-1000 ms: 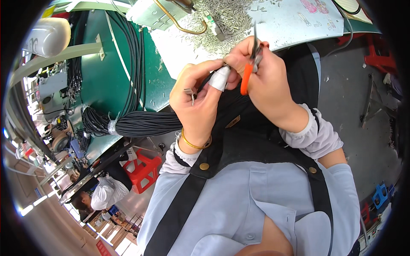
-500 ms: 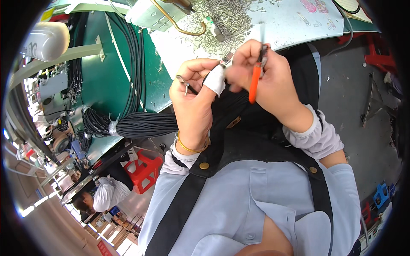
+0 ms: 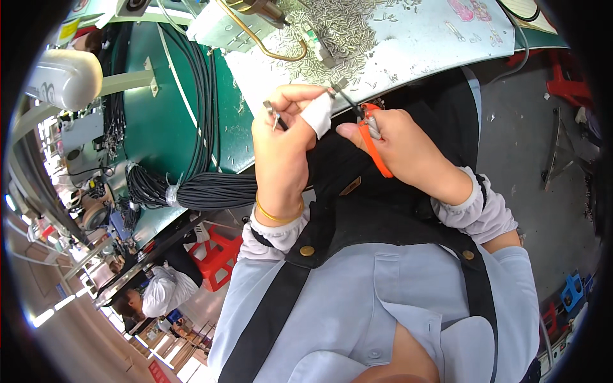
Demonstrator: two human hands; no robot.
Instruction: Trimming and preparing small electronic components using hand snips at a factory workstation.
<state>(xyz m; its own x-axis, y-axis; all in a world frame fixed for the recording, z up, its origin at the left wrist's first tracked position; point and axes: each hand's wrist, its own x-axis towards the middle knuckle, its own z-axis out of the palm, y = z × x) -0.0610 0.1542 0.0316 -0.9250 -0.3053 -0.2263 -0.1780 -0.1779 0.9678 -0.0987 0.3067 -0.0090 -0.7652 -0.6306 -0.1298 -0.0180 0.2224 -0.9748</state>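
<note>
My left hand (image 3: 281, 150) is closed on a black cable, with a small metal connector (image 3: 340, 84) sticking out past the fingertips. White wrapping (image 3: 318, 116) covers the thumb. A second metal cable end (image 3: 274, 116) pokes out between the fingers of the same hand. My right hand (image 3: 412, 143) grips orange-handled pliers (image 3: 375, 152), whose dark slim jaws reach to the connector. Whether the jaws pinch it is too small to tell. From beside my left wrist, a thick bundle of black cables (image 3: 217, 190) runs left.
A heap of small metal pins (image 3: 348, 38) covers the light worktop (image 3: 415, 60) ahead, beside a machine with a curved brass tube (image 3: 255, 38). Black cables hang over the green table (image 3: 172, 115) at left. Another person (image 3: 169, 290) sits near a red stool (image 3: 220, 258).
My right hand has shifted slightly down and right and turned the pliers, so the jaws now point at the connector instead of upward. My left hand has barely moved.
</note>
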